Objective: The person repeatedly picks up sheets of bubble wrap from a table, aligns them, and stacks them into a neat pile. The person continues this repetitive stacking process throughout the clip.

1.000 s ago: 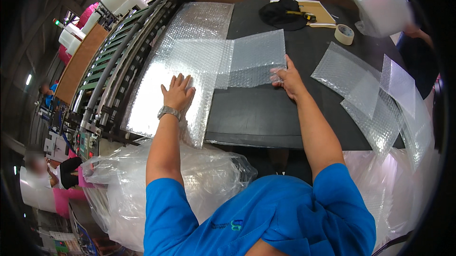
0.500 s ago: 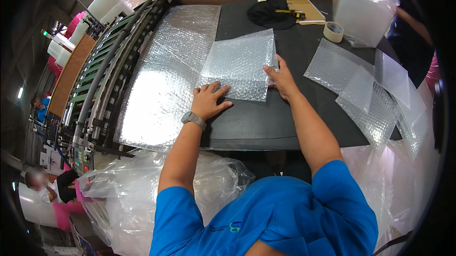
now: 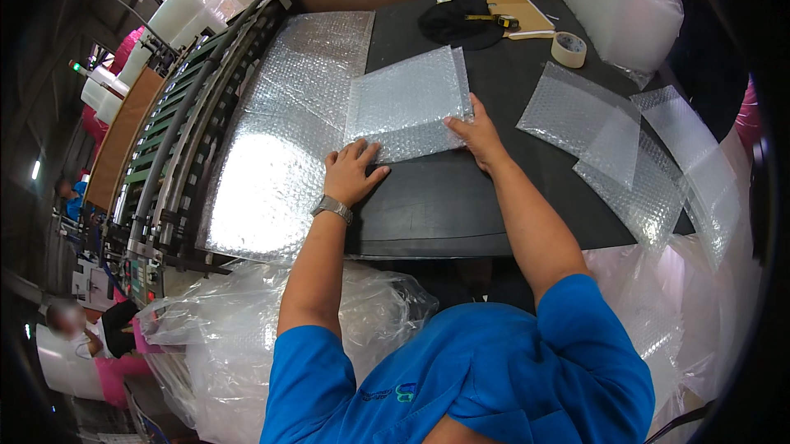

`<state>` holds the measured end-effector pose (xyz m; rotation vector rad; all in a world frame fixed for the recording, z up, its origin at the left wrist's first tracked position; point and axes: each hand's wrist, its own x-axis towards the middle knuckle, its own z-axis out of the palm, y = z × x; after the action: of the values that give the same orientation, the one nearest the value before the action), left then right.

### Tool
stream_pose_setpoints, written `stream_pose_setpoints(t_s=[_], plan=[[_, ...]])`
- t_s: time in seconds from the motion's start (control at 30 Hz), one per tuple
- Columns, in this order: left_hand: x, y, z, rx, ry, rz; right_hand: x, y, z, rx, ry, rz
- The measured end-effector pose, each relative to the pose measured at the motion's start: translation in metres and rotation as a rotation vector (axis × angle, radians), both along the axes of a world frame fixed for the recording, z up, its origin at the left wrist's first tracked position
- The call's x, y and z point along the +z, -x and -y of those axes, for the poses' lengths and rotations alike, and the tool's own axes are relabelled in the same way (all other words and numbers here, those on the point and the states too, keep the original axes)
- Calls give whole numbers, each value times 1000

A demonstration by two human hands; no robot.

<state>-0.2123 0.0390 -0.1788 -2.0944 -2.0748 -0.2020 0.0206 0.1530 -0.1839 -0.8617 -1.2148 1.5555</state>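
Observation:
A clear bubble-wrap bag (image 3: 407,98) lies tilted at the middle of the black table, seemingly with another layer showing along its right edge. My right hand (image 3: 479,138) grips its lower right edge, thumb on top and the fingers partly hidden beyond the edge. At the lower left corner, my left hand (image 3: 352,174) rests its fingertips on the bag, its thumb spread away from them. Under the bag's left side runs a long sheet of bubble wrap (image 3: 304,90), shining brightly near its front end.
Several loose bubble-wrap bags (image 3: 568,111) overlap at the right table edge. Behind them stand a tape roll (image 3: 569,49) and a wrapped clear stack (image 3: 621,12). A black cap (image 3: 457,23) and tape measure (image 3: 498,21) lie at the back. A roller machine (image 3: 185,127) borders the left.
The bag has turned slightly and its right lower corner has risen, with my right hand still holding it. My left hand has shifted a little left, to the bag's corner.

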Motion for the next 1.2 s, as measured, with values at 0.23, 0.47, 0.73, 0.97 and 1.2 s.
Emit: stream_pose_setpoints(t_s=[0.23,0.47,0.73,0.97,1.2], plan=[[0,0,0,-21,35,-7,-10,-3,-6,-7,-57,80],[-6,7,-1,160,-365,121,-19,-1,-14,15,7,-6],[37,118,23,643,-413,-14,-13,-1,-15,15,45,39],[32,120,37,728,-414,-230,-7,-5,-13,76,137,-113],[37,116,41,778,-415,-128,-1,-6,-7,80,151,-57]])
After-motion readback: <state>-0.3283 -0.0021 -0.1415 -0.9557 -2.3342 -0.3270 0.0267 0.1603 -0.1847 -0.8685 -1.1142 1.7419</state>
